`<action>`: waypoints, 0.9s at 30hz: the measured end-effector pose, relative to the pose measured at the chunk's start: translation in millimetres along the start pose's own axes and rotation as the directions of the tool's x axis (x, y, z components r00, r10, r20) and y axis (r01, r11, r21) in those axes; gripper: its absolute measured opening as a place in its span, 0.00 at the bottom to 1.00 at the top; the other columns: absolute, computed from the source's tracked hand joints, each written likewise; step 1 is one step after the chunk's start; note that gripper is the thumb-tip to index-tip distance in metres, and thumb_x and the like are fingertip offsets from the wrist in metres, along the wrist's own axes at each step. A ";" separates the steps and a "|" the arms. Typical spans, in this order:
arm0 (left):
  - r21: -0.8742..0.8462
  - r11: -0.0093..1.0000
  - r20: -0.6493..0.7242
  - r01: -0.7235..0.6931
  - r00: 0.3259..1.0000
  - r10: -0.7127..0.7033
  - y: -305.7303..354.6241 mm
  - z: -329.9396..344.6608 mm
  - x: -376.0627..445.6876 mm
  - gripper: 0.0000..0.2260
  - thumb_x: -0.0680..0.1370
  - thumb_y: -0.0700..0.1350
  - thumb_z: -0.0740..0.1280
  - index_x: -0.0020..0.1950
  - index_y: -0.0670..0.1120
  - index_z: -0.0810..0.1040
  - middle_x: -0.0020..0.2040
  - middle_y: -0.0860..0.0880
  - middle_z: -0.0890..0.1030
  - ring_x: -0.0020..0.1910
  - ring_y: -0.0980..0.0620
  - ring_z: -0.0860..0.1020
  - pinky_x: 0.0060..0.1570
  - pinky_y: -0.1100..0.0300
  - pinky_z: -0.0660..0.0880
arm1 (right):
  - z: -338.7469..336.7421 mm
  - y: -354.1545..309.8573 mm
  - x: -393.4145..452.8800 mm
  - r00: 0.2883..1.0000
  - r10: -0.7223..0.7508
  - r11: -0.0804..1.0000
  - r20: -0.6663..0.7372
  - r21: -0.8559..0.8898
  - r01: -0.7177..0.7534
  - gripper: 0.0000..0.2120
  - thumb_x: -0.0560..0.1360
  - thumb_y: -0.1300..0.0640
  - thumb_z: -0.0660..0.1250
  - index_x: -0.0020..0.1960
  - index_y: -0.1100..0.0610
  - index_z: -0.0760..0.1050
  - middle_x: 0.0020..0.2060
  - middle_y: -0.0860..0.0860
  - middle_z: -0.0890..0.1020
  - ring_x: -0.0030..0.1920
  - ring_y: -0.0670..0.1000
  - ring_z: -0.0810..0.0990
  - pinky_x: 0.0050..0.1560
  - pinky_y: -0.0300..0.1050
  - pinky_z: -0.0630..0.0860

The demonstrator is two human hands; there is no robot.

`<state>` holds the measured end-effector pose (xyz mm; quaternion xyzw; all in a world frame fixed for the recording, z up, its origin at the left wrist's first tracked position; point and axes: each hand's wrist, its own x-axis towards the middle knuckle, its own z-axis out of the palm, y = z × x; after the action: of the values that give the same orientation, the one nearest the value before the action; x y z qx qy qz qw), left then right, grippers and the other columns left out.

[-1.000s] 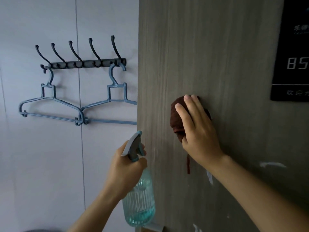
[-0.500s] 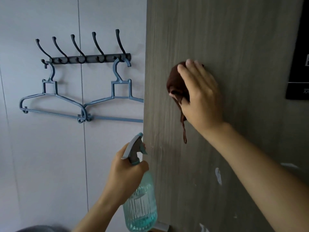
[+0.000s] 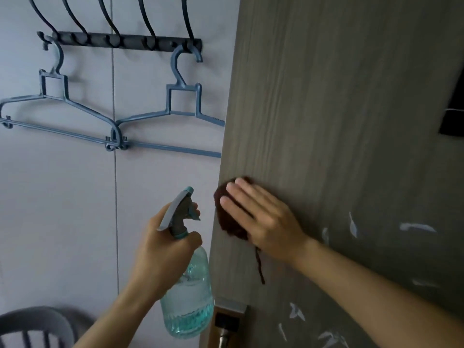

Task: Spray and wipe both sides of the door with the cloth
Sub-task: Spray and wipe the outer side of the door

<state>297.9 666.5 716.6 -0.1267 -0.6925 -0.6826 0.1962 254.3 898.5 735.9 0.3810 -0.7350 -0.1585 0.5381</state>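
- Your right hand (image 3: 261,219) presses the soft, dark brown cloth (image 3: 227,217) flat-fingered against the grey wood-grain door (image 3: 326,109), centre frame.
- Your left hand (image 3: 165,244) grips the slippery clear plastic spray bottle (image 3: 187,297) by its neck.

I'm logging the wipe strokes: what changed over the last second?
The right hand swept the dark brown cloth up the grey wood-grain door, then back down to its left edge. The left hand still grips the clear blue-trigger spray bottle, unsprayed.
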 end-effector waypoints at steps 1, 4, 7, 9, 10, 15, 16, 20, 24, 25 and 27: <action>-0.009 1.000 0.008 0.008 1.000 -0.008 0.4 0.1 0.2 0.23 0.71 0.26 0.73 0.48 0.56 0.83 0.46 0.51 0.85 0.32 0.45 0.74 0.36 0.50 0.75 | -5.3 13.9 21.6 0.995 0.070 0.997 -0.069 -0.018 -0.072 0.18 0.87 0.58 0.58 0.73 0.63 0.75 0.72 0.63 0.75 0.75 0.64 0.72 0.72 0.61 0.73; -0.013 1.000 0.041 0.009 0.999 -0.008 3.1 1.3 0.9 0.20 0.71 0.26 0.72 0.50 0.51 0.83 0.47 0.51 0.83 0.33 0.49 0.74 0.36 0.53 0.73 | -22.2 63.7 86.2 0.912 0.321 0.941 -0.254 -0.022 -0.337 0.21 0.83 0.61 0.64 0.75 0.65 0.71 0.74 0.65 0.72 0.77 0.66 0.68 0.76 0.62 0.68; -0.008 1.000 0.055 -0.002 0.998 0.002 4.6 4.2 2.6 0.21 0.72 0.28 0.73 0.52 0.54 0.83 0.44 0.45 0.83 0.31 0.50 0.75 0.32 0.57 0.76 | -27.7 80.6 109.5 0.854 0.419 0.898 -0.309 0.002 -0.440 0.27 0.77 0.64 0.70 0.75 0.67 0.70 0.75 0.66 0.70 0.77 0.68 0.66 0.76 0.63 0.67; -0.007 1.000 0.056 -0.013 0.998 0.013 4.8 6.9 3.5 0.21 0.72 0.29 0.74 0.52 0.56 0.83 0.44 0.45 0.83 0.30 0.50 0.76 0.31 0.61 0.77 | -19.8 60.8 93.4 0.868 0.396 0.912 -0.300 0.015 -0.411 0.25 0.78 0.64 0.67 0.75 0.67 0.71 0.75 0.65 0.71 0.77 0.67 0.66 0.76 0.62 0.67; -0.009 1.000 0.052 -0.015 0.999 0.015 5.3 8.3 3.4 0.22 0.72 0.28 0.74 0.51 0.56 0.82 0.43 0.45 0.82 0.30 0.51 0.75 0.29 0.62 0.76 | -13.1 44.2 77.0 0.890 0.364 0.928 -0.275 0.029 -0.370 0.24 0.79 0.65 0.65 0.74 0.66 0.72 0.74 0.65 0.72 0.77 0.67 0.67 0.76 0.62 0.68; -0.026 0.999 0.080 -0.019 0.997 0.021 10.1 13.1 1.7 0.21 0.72 0.29 0.74 0.53 0.54 0.82 0.36 0.50 0.83 0.29 0.57 0.77 0.29 0.64 0.77 | 23.1 -31.0 -28.2 1.000 0.005 0.997 0.017 0.073 -0.006 0.18 0.85 0.56 0.65 0.74 0.60 0.74 0.73 0.61 0.75 0.76 0.62 0.70 0.67 0.58 0.77; -0.026 0.999 0.086 -0.022 0.996 0.025 11.9 13.7 1.5 0.20 0.72 0.29 0.74 0.55 0.53 0.82 0.37 0.50 0.83 0.30 0.57 0.78 0.30 0.64 0.77 | 25.6 -32.2 -35.2 0.998 -0.029 0.997 0.051 0.077 0.025 0.18 0.85 0.57 0.65 0.73 0.59 0.74 0.73 0.60 0.75 0.76 0.61 0.70 0.67 0.56 0.77; -0.016 0.999 0.099 -0.048 0.994 0.049 21.0 16.6 3.5 0.21 0.72 0.28 0.73 0.53 0.53 0.82 0.39 0.43 0.82 0.31 0.49 0.76 0.32 0.54 0.76 | 6.3 0.2 8.8 0.999 -0.034 0.999 0.008 -0.005 0.034 0.17 0.83 0.57 0.69 0.70 0.63 0.78 0.71 0.64 0.76 0.74 0.64 0.73 0.68 0.59 0.76; -0.022 0.995 0.063 -0.099 0.993 0.100 33.0 14.7 7.1 0.20 0.72 0.28 0.73 0.52 0.52 0.83 0.45 0.46 0.81 0.33 0.51 0.76 0.34 0.53 0.75 | -41.1 78.5 83.5 0.948 0.251 0.953 -0.197 -0.124 -0.278 0.24 0.79 0.58 0.68 0.73 0.65 0.73 0.73 0.65 0.74 0.75 0.66 0.70 0.76 0.60 0.68; -0.019 0.993 0.061 -0.113 0.992 0.114 37.0 14.3 7.2 0.20 0.72 0.28 0.73 0.52 0.52 0.83 0.45 0.46 0.82 0.33 0.53 0.77 0.34 0.54 0.76 | -52.2 96.6 94.5 0.917 0.321 0.925 -0.236 -0.128 -0.357 0.26 0.78 0.59 0.68 0.74 0.65 0.72 0.74 0.65 0.73 0.76 0.66 0.69 0.78 0.59 0.66; -0.027 0.991 0.080 -0.130 0.988 0.132 43.3 13.8 7.3 0.20 0.72 0.27 0.73 0.52 0.51 0.83 0.44 0.44 0.81 0.33 0.52 0.76 0.32 0.56 0.75 | -65.6 115.2 100.5 0.875 0.399 0.889 -0.273 -0.120 -0.443 0.28 0.76 0.62 0.70 0.75 0.66 0.71 0.75 0.65 0.71 0.77 0.66 0.68 0.79 0.58 0.65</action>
<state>309.2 681.1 758.8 -0.2018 -0.6827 -0.6699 0.2108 256.1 912.7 901.6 0.1778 -0.7123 -0.0549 0.6768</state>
